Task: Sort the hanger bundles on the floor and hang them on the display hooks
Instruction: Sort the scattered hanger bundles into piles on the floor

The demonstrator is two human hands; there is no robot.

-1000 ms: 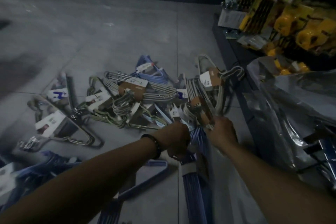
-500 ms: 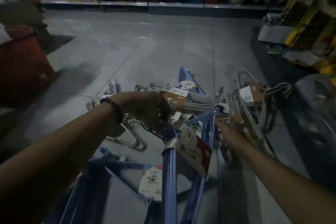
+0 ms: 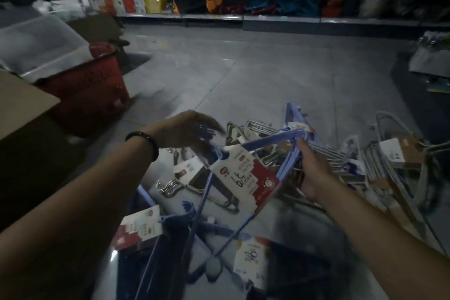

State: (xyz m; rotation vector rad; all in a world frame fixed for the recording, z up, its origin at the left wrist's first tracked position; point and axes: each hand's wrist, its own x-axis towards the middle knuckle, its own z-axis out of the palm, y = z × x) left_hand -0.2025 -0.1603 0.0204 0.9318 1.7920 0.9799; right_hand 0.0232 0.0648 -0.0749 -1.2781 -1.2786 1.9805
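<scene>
Grey tiled floor [image 3: 267, 75]. Lying on it: pale hanger bundles [image 3: 394, 165] at three o'clock, blue bundles [image 3: 170, 251] at six, red basket [image 3: 92, 95] at nine.

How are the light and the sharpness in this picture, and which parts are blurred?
Head view: dim all over, darker at the corners; the left hand is smeared by motion, the label on the blue hanger bundle in the right hand is fairly sharp; the far shelves look soft; a pale sheen lies on the floor.
</scene>
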